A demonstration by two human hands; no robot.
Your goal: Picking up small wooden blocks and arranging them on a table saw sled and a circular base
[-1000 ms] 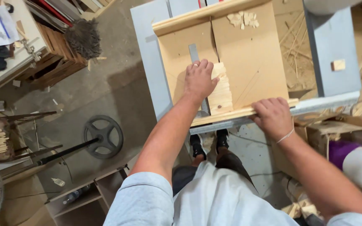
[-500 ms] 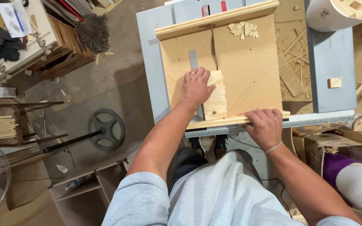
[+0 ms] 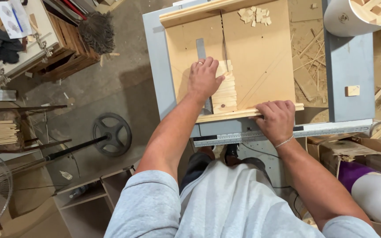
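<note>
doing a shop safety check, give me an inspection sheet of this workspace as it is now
surface: grey saw table carrying a plywood sled
job's things: pale knotted wood block against the sled's near fence
clutter: small wood offcuts at the far fence; strips and sawdust to the right
grippers: left hand flat on the block; right hand gripping the near fence
cables: thin dark cord under the table
surroundings: black cast wheel, white bucket of scraps
</note>
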